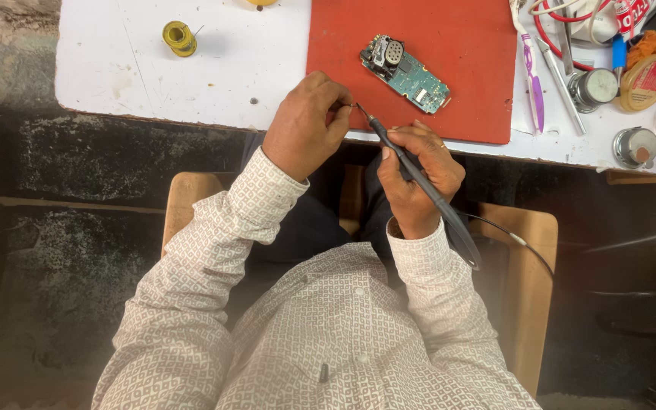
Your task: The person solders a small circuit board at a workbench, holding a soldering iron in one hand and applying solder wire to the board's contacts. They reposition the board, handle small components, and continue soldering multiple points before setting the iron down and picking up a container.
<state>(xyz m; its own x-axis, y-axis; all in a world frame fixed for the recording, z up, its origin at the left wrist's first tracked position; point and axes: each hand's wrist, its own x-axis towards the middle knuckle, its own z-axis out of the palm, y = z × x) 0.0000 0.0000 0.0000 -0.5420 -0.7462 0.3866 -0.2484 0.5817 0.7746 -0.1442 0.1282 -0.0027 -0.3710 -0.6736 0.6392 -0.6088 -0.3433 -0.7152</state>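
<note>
Holding a slim dark-grey soldering iron [419, 182] like a pen, the right hand [419, 178] has its grip closed around the handle, tip aimed up and left, a hold that suits fine control. The left hand [307, 125] meets that tip at the edge of the white bench [115, 68], fingers pressed together, apparently pinching something too small to identify. Both hands hover at the near edge of the flat red rubber mat [465, 45], where a bare green phone circuit board [405, 72] lies apart from them, angled and untouched. A small yellow spool of solder wire [179, 38] sits well to the left. Tins, a purple toothbrush [531, 76] and metal tools crowd the right side, within reach.
</note>
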